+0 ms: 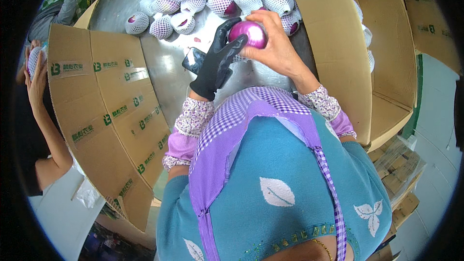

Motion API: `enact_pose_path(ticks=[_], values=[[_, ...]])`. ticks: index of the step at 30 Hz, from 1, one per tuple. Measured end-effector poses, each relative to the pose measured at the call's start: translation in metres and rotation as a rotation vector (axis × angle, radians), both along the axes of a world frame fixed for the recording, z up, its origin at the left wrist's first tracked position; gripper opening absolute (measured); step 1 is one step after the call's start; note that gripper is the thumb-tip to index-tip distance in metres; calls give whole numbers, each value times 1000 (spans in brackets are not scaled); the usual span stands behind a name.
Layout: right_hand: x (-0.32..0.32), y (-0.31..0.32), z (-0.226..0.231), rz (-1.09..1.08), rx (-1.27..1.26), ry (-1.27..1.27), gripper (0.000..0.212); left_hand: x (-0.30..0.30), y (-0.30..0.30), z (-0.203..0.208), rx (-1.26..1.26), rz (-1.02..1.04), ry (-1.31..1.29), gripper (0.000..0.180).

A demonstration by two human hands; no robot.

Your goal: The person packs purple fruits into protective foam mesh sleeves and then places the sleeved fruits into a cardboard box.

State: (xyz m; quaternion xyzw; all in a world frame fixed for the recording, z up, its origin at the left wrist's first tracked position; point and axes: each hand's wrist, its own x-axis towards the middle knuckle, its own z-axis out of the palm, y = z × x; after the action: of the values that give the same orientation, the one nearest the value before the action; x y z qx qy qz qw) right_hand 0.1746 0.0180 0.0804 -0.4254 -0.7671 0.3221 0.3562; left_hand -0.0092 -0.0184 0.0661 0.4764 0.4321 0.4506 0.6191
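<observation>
A glossy purple red onion (248, 34) is held up between my two hands over the metal table. My left hand (217, 63), in a black glove, has its thumb and fingers against the onion's left side. My bare right hand (278, 48) is closed round its right side. Part of a white foam net shows just below the onion, mostly hidden by my hands. Just past them lies a pile of onions in white foam nets (193, 1), several with purple skin showing. Beside my left glove lies a dark, shiny, flat object (194, 61), its kind unclear.
An open cardboard box (338, 43) stands at my right, with foam-netted pieces (366, 36) along its inside. Tall cardboard flaps (104, 116) rise at my left. Beyond them, a co-worker's hands (35, 75) hold a foam-netted piece. The metal table (166, 67) lies between.
</observation>
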Motion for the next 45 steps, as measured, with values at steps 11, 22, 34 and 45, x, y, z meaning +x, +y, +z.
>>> enact_pose_path(ticks=[11, 22, 34, 45], values=[[14, -4, 3, 22, -799, 724, 46, -10, -3, -21, -478, 20, -1397, 73], [3, 9, -13, -223, -530, 666, 17, -7, -10, -12, -267, -42, -816, 79], [3, -12, 3, -67, 268, 130, 39, 1, 3, -8, 76, 171, -244, 52], [1, -3, 1, -104, -236, 510, 96, -4, 20, -6, -106, 274, -132, 27]])
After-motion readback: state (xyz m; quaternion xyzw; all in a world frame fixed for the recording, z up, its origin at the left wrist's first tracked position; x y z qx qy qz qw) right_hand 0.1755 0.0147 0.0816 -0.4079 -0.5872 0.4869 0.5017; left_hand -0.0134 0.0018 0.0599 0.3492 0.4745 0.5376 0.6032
